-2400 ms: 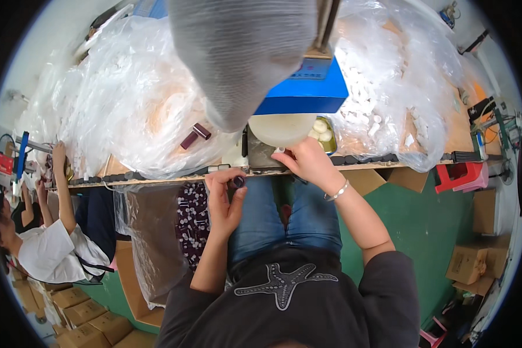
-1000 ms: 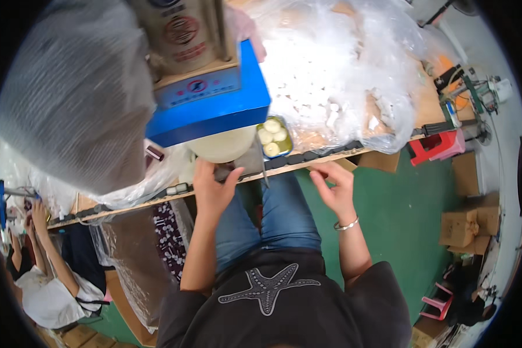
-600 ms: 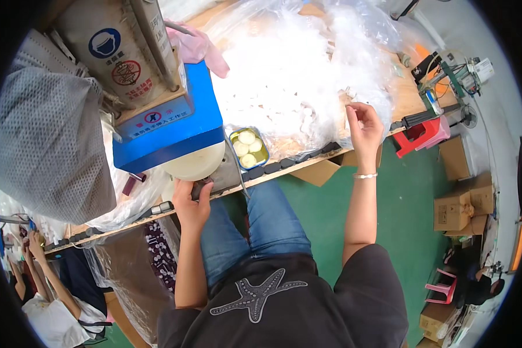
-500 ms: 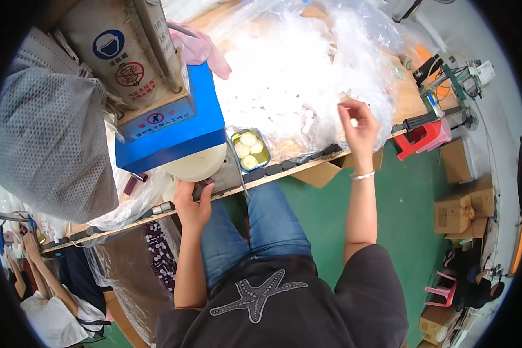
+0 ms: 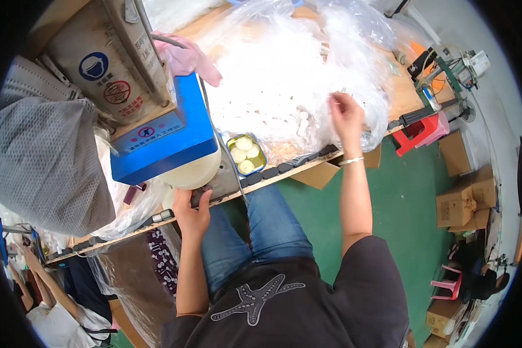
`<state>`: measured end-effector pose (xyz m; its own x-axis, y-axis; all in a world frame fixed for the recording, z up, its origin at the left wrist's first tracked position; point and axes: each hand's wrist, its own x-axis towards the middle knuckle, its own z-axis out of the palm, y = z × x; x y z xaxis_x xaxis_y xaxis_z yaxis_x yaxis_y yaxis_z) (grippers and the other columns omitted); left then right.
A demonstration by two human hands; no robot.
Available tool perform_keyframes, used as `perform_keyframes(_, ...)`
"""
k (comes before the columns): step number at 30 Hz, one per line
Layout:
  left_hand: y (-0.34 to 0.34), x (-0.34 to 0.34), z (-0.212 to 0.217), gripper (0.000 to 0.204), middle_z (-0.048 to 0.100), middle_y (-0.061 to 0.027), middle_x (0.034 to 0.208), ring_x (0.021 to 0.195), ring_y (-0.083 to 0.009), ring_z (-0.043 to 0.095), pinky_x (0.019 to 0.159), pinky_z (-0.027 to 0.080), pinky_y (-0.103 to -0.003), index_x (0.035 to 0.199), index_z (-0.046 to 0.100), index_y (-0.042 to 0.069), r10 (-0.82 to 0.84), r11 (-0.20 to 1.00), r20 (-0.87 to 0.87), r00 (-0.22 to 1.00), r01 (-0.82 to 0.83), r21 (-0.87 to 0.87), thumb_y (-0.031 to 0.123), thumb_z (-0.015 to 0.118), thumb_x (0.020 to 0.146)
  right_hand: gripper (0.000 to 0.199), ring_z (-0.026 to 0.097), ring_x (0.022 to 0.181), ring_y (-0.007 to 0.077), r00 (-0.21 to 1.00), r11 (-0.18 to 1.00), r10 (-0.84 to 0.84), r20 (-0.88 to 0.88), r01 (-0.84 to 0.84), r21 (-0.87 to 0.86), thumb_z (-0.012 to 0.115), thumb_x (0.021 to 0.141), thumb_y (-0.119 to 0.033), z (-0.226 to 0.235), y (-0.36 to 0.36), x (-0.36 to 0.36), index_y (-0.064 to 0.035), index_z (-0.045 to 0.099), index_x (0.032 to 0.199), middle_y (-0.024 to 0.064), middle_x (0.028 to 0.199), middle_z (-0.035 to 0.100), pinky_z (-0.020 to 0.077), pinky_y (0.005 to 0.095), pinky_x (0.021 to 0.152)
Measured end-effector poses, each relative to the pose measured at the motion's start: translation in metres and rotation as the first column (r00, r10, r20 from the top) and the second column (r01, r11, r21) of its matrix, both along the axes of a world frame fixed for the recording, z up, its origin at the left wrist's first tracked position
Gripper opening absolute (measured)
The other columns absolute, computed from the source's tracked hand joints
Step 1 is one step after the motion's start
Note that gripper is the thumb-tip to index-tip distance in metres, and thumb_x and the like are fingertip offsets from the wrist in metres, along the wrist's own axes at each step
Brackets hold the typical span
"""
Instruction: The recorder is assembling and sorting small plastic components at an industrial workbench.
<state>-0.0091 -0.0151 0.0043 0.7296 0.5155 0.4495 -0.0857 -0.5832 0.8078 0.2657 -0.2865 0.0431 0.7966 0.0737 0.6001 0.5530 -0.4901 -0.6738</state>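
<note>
My left hand (image 5: 192,214) is at the table's front edge, under the round cream part (image 5: 194,167) of a machine with a blue housing (image 5: 168,148). Its fingers curl and the thumb faces them. A bit of something dark shows between them, and the fingertips are partly hidden by the machine. Over the right side of a heap of small white pieces (image 5: 272,101) in clear plastic hovers my right hand (image 5: 348,119). Its fingers are bent together and slightly blurred; what they hold, if anything, cannot be made out. A small blue-rimmed tin (image 5: 255,164) holding several pale round discs stands between the hands.
A grey mesh cloth (image 5: 49,156) hangs at the left, and a pink cloth (image 5: 188,58) lies behind the machine. Dark red tubes (image 5: 132,192) lie left of it. Below the table is a bag of dark red parts (image 5: 163,261). Another person (image 5: 64,307) works far left; cartons (image 5: 455,209) stand right.
My right hand has shifted a little left and away from me over the white pieces. Less of the dark thing at my left hand shows now. The whole view has shifted slightly.
</note>
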Motion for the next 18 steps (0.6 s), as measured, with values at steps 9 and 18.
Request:
perform_keyframes(9,0.004,0.002,-0.004,0.025,0.061,-0.0126,0.09,0.08,-0.0281,0.056,0.07,0.045,-0.033,0.097,0.063,0.001,-0.02,0.999,0.0,1.0,0.02,-0.027,-0.003,0.069,0.073,0.018,0.064,0.086,0.0361,0.991,0.8,0.046,-0.127,-0.113,-0.589,0.063,0.077,-0.004,-0.023,-0.098,0.037,-0.0022,0.07,0.093,0.0178,0.087,0.068,0.0505,0.0407,0.077)
perform_keyframes(18,0.003,0.002,0.002,0.022,0.063,-0.0105,0.087,0.076,-0.0274,0.054,0.068,0.043,-0.034,0.092,0.064,0.002,-0.006,0.998,0.017,1.0,0.006,0.055,-0.002,0.07,0.072,0.012,0.064,0.075,0.035,0.97,0.968,0.221,-0.096,-0.231,-0.099,0.07,0.079,-0.005,0.002,-0.032,-0.014,0.0021,0.063,0.086,0.0181,0.091,0.065,0.053,0.0379,0.071)
